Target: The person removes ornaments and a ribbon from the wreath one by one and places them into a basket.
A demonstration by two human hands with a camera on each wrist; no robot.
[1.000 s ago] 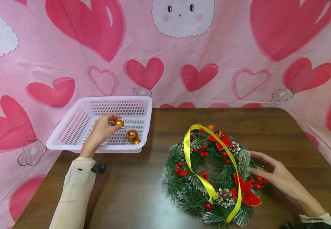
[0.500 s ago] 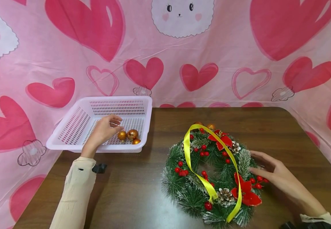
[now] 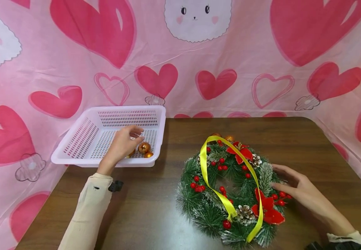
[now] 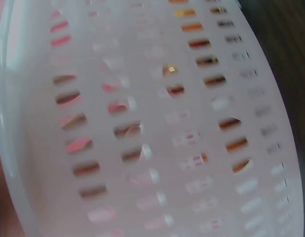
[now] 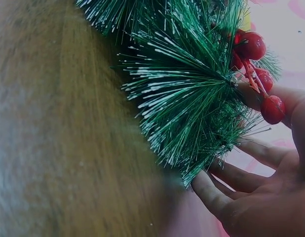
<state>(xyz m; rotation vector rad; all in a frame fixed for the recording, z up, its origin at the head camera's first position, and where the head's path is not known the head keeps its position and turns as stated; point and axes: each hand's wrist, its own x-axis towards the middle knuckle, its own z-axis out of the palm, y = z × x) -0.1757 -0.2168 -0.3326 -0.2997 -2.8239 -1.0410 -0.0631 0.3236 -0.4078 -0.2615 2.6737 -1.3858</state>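
Over the white plastic basket my left hand hovers, fingers relaxed and nothing held. Below its fingers lie gold Christmas baubles: a shiny bauble, an orange-gold bauble, and a third bauble partly hidden by the hand. The left wrist view is mostly the slotted basket wall. My right hand touches the right side of a green Christmas wreath, fingers fairly straight along its edge. A yellow ribbon loops over the wreath, which bears red berries, pinecones and red flowers.
Two more gold baubles sit just behind the wreath, partly hidden by it. All of this stands on a brown wooden table. A pink cloth with hearts hangs behind the table and along its sides.
My left hand has let go of a gold bauble, which now lies in the basket beside the others. Since then the hand has shifted slightly right. The right hand and wreath stay put.
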